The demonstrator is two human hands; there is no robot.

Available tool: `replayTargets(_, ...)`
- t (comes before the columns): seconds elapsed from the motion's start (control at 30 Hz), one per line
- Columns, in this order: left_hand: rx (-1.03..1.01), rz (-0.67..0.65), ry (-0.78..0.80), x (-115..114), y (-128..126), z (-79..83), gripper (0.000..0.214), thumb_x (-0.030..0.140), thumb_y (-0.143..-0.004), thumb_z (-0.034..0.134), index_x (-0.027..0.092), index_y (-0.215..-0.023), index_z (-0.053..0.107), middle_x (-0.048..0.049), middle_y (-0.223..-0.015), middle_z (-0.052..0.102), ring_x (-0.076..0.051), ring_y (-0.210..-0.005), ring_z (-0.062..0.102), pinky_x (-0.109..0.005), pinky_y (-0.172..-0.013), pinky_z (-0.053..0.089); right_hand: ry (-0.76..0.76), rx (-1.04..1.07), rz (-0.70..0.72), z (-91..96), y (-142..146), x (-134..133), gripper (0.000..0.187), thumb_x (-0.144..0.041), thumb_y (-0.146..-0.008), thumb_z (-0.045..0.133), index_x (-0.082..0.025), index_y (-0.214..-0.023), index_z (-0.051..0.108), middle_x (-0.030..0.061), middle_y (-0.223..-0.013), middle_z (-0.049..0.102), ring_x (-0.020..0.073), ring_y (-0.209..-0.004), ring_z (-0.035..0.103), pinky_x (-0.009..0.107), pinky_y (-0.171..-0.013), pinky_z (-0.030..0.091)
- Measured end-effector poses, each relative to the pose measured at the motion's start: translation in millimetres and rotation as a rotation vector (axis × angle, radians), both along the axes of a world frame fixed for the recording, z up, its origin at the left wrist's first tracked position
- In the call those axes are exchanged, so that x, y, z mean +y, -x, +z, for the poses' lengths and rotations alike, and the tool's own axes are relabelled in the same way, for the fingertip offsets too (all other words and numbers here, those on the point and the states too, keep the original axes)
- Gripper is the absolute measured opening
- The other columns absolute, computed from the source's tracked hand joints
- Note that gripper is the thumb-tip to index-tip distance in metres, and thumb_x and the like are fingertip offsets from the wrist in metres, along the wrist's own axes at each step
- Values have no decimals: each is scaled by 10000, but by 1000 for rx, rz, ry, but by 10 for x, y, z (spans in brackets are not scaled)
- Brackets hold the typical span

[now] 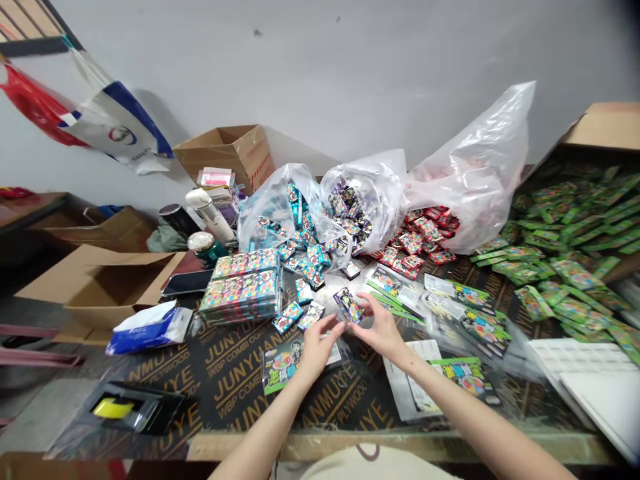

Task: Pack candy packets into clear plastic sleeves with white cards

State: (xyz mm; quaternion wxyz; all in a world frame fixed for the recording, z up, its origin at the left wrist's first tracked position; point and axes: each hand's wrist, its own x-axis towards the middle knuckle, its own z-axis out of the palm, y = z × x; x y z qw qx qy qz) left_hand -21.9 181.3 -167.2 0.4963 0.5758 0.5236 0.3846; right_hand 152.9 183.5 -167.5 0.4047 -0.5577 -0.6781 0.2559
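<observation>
Above the middle of the table, a small purple printed box (347, 304) is held up in the fingertips. My right hand (383, 330) grips its right side between thumb and fingers. At the box's lower left edge, my left hand (318, 343) has thumb and index finger closed on it. Beneath my left forearm lies a flat green-and-black printed packet (280, 367), partly covered. Just beyond the hands are loose small boxes, including a blue one (288, 317) and a white-and-black one (311, 315).
Clear plastic bags spill blue boxes (310, 253), purple boxes (350, 210) and red boxes (425, 233). Wrapped stacked boxes (243, 287) stand left. Printed packets (465, 380) lie right, near a carton of green packets (575, 227). A tape dispenser (135, 408) sits front left.
</observation>
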Motion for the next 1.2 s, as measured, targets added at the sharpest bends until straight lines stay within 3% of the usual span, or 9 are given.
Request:
replayTargets(0.1, -301, 9, 224, 35, -181, 104, 302, 413, -676, 619, 118, -739, 635, -10, -634, 616, -126, -583, 539, -239, -586, 423, -36, -24, 101, 117, 56, -195, 675, -336, -645, 678, -232, -1245, 387, 70, -1037, 569, 215, -906, 559, 360, -819, 446)
replayTargets(0.2, -333, -16, 299, 4, -149, 146, 274, 371, -641, 644, 118, -558, 577, 45, -452, 482, -62, -415, 394, -191, -443, 309, -108, -95, 211, 239, 3, -259, 806, -381, -598, 717, -223, -1295, 344, 115, -1260, 431, 280, -1148, 417, 432, -953, 346)
replayTargets(0.3, -333, -77, 335, -64, -55, 182, 234, 319, -593, 685, 109, -539, 598, 44, -447, 495, -55, -412, 386, -188, -443, 285, -137, -180, 311, 333, -44, -264, 864, -385, -596, 706, -222, -1333, 286, 116, -1325, 374, 304, -1236, 306, 485, -1007, 240)
replayTargets(0.4, -334, -121, 323, -142, -16, 238, 224, 315, -587, 703, 98, -597, 649, 20, -522, 575, -78, -482, 469, -193, -508, 339, -146, -229, 389, 369, -5, -275, 792, -313, -584, 681, -255, -1299, 346, 83, -1230, 466, 302, -1184, 373, 510, -1012, 192)
replayTargets(0.67, -901, -137, 723, -297, -16, 303, 286, 340, -674, 678, 121, -853, 637, -45, -730, 653, -137, -659, 600, -269, -660, 473, 20, 393, 355, 176, 138, -366, 892, -383, -649, 620, -244, -1362, 104, 107, -1281, 419, 241, -1179, 416, 419, -985, 318)
replayTargets(0.8, -644, 14, 549, -264, 0, 261, 271, 254, -563, 764, 101, -741, 628, -18, -634, 635, -97, -534, 568, -214, -568, 454, -19, 168, 342, 168, 82, -399, 1005, -378, -589, 698, -230, -1373, 87, 117, -1373, 299, 272, -1258, 298, 455, -1038, 211)
replayTargets(0.93, -368, -43, 388, -240, 22, 170, 308, 340, -595, 733, 100, -752, 622, -21, -605, 631, -112, -508, 563, -229, -540, 445, -121, -92, 374, 230, 39, -367, 947, -353, -565, 701, -229, -1355, 193, 99, -1290, 408, 282, -1199, 356, 459, -1010, 216)
replayTargets(1.07, 102, -113, 11, -187, 198, 20, 455, 462, -730, 571, 128, -1038, 605, -108, -922, 664, -224, -845, 605, -353, -762, 458, -180, -198, 356, 201, -53, -276, 880, -311, -549, 679, -228, -1322, 268, 84, -1189, 488, 272, -1086, 448, 458, -972, 230)
replayTargets(1.2, 674, -269, -406, -147, 424, -126, 791, 470, -561, 704, 185, -1252, 444, -132, -1241, 499, -302, -1163, 408, -469, -991, 264, -194, -276, 300, 69, -204, -166, 854, -305, -568, 669, -222, -1319, 271, 94, -1191, 497, 274, -1067, 469, 462, -964, 226)
